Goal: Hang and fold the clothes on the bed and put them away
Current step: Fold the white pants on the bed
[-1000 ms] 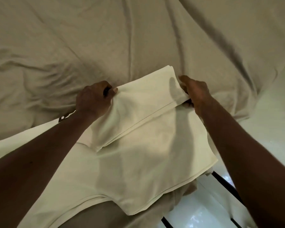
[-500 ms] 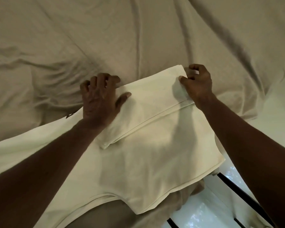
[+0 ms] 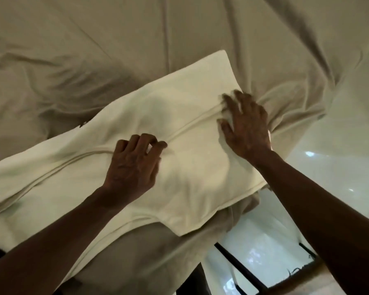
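**Both hands moved onto the fold**

The soft cream-white folded shirt [image 3: 185, 177] lay on the wrinkled beige bed sheet [image 3: 115, 39], close to the near edge of the bed. Its top part was folded down over the bottom part, and the folded edge ran like a line across the cloth from left to right.

Half a second before, the left hand [image 3: 134, 167] was lying flat at the left end of the folded part. It had now moved to the middle of the shirt, just below the fold line. Its fingers were bent and the tips touched the cloth. I could not tell if they pinched the cloth or only pressed on it.

The right hand [image 3: 247, 126] had been pinching the right corner of the folded part. That pinch was gone. The hand now lay flat with its fingers spread out at the right end of the fold line. It looked blurry.

The shiny white floor [image 3: 328, 167] showed beside the bed on the right.
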{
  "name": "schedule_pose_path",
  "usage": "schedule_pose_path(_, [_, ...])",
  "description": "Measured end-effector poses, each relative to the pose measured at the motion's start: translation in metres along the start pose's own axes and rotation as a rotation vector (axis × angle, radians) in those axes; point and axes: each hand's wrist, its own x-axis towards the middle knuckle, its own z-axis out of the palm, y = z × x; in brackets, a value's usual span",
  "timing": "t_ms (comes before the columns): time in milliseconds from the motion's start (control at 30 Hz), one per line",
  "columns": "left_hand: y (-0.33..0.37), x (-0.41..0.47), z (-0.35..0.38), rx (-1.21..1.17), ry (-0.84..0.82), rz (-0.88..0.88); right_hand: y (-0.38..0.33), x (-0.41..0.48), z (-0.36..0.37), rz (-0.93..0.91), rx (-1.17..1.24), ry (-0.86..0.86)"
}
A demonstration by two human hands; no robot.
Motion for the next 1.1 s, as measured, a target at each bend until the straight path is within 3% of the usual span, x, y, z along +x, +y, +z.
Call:
schedule_pose_path(100, [0.033, -0.028, 0.0, -0.204, -0.102, 0.147, 0.002, -0.038, -0.009, 0.51, 0.194, 0.186])
schedule_pose_path(200, [0.068, -0.064, 0.011, -0.283, -0.314, 0.206, 0.008, -0.072, -0.011, 1.002, 0.387, 0.054])
schedule_pose_path(300, [0.094, -0.09, 0.027, -0.107, -0.453, 0.239, 0.02, -0.091, -0.01, 1.248, 0.616, 0.017])
schedule_pose_path(367, [0.1, -0.095, 0.032, -0.052, -0.427, 0.22, 0.029, -0.095, -0.008, 1.361, 0.634, 0.003])
schedule_pose_path(433, [0.104, -0.096, 0.033, -0.089, -0.37, 0.173, 0.034, -0.098, -0.008, 1.456, 0.832, 0.0])
schedule_pose_path(500, [0.105, -0.096, 0.031, -0.139, -0.328, 0.146, 0.037, -0.106, -0.011, 1.497, 1.007, 0.037])
schedule_pose_path(600, [0.106, -0.099, 0.026, -0.155, -0.328, 0.159, 0.045, -0.119, -0.016, 1.391, 0.881, 0.162])
schedule_pose_path(700, [0.105, -0.103, 0.019, -0.222, -0.329, 0.132, 0.044, -0.119, -0.026, 1.374, 0.919, 0.337])
schedule_pose_path(867, [0.087, -0.085, -0.015, -0.551, -0.138, -0.21, 0.035, -0.086, -0.047, 1.342, 1.143, 0.516])
schedule_pose_path(967, [0.058, -0.063, -0.03, -0.59, 0.022, -0.448, 0.018, -0.047, -0.064, 1.272, 1.311, 0.5])
schedule_pose_path(1100, [0.012, -0.034, -0.032, -0.557, 0.016, -0.639, -0.01, 0.009, -0.07, 1.164, 1.391, 0.435])
